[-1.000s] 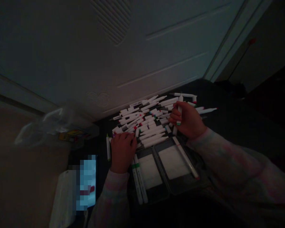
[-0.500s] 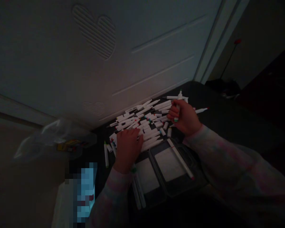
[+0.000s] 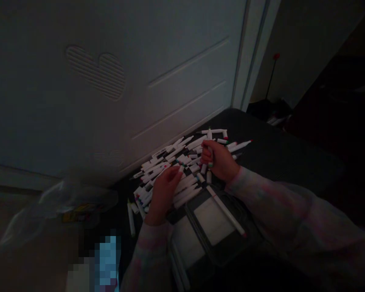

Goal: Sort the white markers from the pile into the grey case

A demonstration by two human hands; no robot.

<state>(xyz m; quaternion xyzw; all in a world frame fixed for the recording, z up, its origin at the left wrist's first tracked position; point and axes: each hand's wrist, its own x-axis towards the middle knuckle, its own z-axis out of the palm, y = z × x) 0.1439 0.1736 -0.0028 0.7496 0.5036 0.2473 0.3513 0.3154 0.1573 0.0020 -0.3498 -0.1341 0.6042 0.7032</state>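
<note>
My right hand (image 3: 223, 161) is closed around an uncapped white marker (image 3: 209, 134), its green tip pointing up and its green-marked end showing below the fingers. My left hand (image 3: 163, 192) hovers at the near left of the marker pile with thumb and fingertips pinched on a small white marker cap (image 3: 181, 168). Between and behind both hands spreads a heap of white markers (image 3: 187, 182), many uncapped, with loose caps (image 3: 209, 177) among them. The left palm is hidden from view.
A clear plastic case (image 3: 200, 243) lies in front, with one pink-ended marker (image 3: 226, 211) across it. Left are a green-tipped marker (image 3: 130, 219) and a clear plastic bag (image 3: 57, 198). Behind the dark table (image 3: 280, 162) stands a white door (image 3: 176, 48) with heart reliefs.
My left hand has lifted from lying over the markers and now pinches a cap. The right hand still grips its marker. The whole view has shifted, moving the scene left and slightly down.
</note>
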